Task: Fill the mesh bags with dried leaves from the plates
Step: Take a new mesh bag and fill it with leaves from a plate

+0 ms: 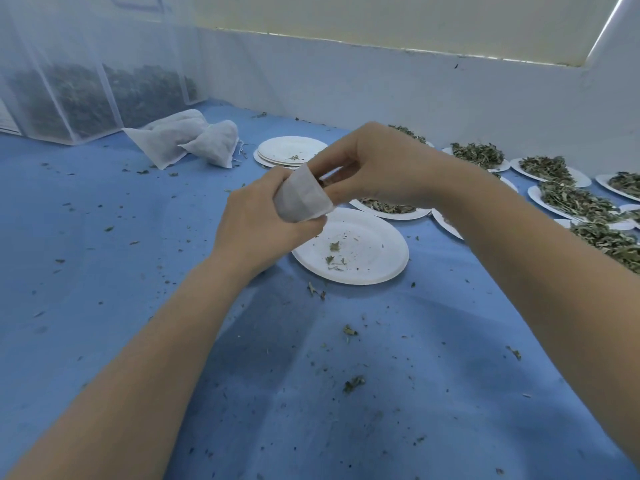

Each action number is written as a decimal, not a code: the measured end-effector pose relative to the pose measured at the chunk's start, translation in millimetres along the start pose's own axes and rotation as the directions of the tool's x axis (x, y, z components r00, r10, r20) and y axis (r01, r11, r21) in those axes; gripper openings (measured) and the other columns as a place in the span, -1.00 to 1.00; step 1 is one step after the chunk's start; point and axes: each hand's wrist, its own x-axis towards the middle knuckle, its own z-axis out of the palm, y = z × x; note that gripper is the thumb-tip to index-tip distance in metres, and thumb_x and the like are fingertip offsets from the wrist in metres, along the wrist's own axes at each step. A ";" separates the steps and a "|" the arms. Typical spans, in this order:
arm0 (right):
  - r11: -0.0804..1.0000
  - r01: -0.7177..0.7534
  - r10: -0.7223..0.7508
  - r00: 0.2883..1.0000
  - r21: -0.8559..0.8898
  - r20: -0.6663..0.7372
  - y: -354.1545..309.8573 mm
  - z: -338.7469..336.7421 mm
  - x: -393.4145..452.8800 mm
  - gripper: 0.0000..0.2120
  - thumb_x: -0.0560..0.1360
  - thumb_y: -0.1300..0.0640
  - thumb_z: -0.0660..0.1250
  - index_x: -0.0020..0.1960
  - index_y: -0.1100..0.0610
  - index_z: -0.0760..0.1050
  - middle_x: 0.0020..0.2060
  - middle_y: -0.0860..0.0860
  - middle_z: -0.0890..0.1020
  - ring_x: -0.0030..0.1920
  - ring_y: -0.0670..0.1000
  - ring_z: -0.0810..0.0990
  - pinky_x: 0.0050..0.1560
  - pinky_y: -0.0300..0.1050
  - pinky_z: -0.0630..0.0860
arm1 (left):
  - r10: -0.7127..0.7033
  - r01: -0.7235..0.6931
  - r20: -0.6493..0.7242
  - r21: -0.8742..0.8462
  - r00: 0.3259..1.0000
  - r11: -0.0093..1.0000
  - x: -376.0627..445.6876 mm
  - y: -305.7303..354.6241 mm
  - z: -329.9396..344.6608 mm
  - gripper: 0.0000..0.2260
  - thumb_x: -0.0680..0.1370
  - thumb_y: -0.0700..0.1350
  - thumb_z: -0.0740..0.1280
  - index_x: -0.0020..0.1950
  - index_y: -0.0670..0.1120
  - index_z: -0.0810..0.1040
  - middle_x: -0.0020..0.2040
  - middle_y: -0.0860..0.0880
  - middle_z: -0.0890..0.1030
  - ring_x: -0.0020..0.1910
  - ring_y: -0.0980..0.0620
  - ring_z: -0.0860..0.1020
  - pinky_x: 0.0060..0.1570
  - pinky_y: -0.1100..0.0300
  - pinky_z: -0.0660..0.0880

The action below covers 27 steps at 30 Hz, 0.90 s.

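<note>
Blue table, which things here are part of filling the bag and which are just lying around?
In use: mesh bag, left hand, right hand, near plate, heaped leaf plates.
Lying about: filled bags, empty plate stack, scattered crumbs.

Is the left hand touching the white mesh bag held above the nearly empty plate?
Touching. The head view shows the left hand wrapped round the mesh bag, fingers curled against its lower side, with no gap between them.
</note>
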 end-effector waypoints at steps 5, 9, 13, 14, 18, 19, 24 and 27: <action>0.994 -0.036 0.017 0.983 -0.100 -0.185 -4.3 7.5 7.4 -0.85 0.38 0.22 0.43 -0.08 0.04 0.63 -0.23 -0.08 0.63 -0.26 -0.13 0.58 -0.33 -0.53 0.38 | -0.042 0.040 -0.027 -0.079 0.999 0.996 0.0 1.9 -0.4 -0.67 0.20 0.13 0.43 -0.08 0.13 0.53 -0.22 0.17 0.60 -0.18 0.19 0.54 -0.17 0.17 0.52; 0.990 -0.027 0.001 0.982 -0.139 -0.187 -5.7 11.8 10.7 -0.84 0.40 0.23 0.39 -0.05 0.06 0.63 -0.18 -0.03 0.68 -0.23 -0.17 0.57 -0.23 -0.47 0.43 | -0.037 0.034 -0.025 -0.105 0.999 0.994 -0.8 1.9 0.3 -0.71 0.20 0.13 0.43 -0.12 0.15 0.51 -0.23 0.25 0.57 -0.24 0.26 0.52 -0.23 0.24 0.50; 0.999 0.018 -0.025 0.989 -0.048 -0.145 -4.2 5.9 8.2 -0.86 0.44 0.19 0.39 -0.05 0.01 0.65 -0.20 -0.11 0.69 -0.25 -0.26 0.59 -0.21 -0.50 0.45 | -0.026 0.023 -0.024 -0.092 0.999 0.995 0.5 -1.4 -1.0 -0.74 0.22 0.12 0.44 -0.16 0.19 0.49 -0.23 0.30 0.55 -0.26 0.31 0.50 -0.35 0.37 0.41; 0.999 0.042 -0.042 0.987 -0.006 -0.155 -3.1 3.4 7.0 -0.87 0.45 0.19 0.40 -0.06 0.01 0.65 -0.20 -0.11 0.69 -0.23 -0.26 0.61 -0.17 -0.47 0.47 | -0.024 0.021 -0.025 -0.090 0.999 0.996 1.0 -2.2 -1.3 -0.75 0.22 0.13 0.44 -0.17 0.19 0.48 -0.23 0.31 0.55 -0.25 0.32 0.49 -0.37 0.41 0.40; 0.994 0.087 -0.072 0.973 0.062 -0.220 3.7 0.2 1.4 -0.81 0.40 0.27 0.43 -0.07 0.01 0.63 -0.17 -0.09 0.70 -0.15 -0.16 0.66 -0.09 -0.42 0.51 | -0.025 0.023 -0.033 -0.082 0.999 0.996 2.4 -5.8 -0.9 -0.77 0.21 0.17 0.42 -0.19 0.24 0.46 -0.25 0.31 0.54 -0.21 0.30 0.49 -0.36 0.49 0.36; 0.996 0.074 -0.062 0.970 0.044 -0.235 5.7 2.6 1.1 -0.79 0.38 0.27 0.44 -0.07 0.00 0.63 -0.17 -0.10 0.69 -0.17 -0.15 0.65 -0.16 -0.46 0.48 | -0.027 0.024 -0.035 -0.075 0.999 0.997 2.6 -7.3 -0.4 -0.75 0.21 0.18 0.42 -0.18 0.24 0.47 -0.25 0.29 0.55 -0.17 0.26 0.49 -0.33 0.45 0.37; 0.997 0.043 -0.027 0.977 0.069 -0.212 7.1 17.9 4.7 -0.72 0.43 0.32 0.31 0.03 0.01 0.56 -0.10 -0.05 0.67 -0.12 -0.11 0.64 -0.05 -0.32 0.54 | -0.031 0.030 -0.006 -0.030 1.000 0.999 0.2 -15.3 -0.7 -0.77 0.21 0.17 0.44 -0.24 0.27 0.43 -0.31 0.33 0.52 -0.19 0.32 0.46 -0.34 0.44 0.31; 0.945 0.076 0.022 0.956 0.318 -0.293 6.3 17.3 1.9 -0.73 0.45 0.40 0.24 0.02 0.09 0.52 -0.17 -0.01 0.67 -0.15 -0.11 0.64 -0.02 -0.29 0.56 | -0.050 0.050 0.008 -0.010 0.999 0.999 -0.7 -20.2 -2.6 -0.73 0.20 0.19 0.45 -0.22 0.24 0.42 -0.27 0.27 0.53 -0.20 0.33 0.46 -0.34 0.34 0.32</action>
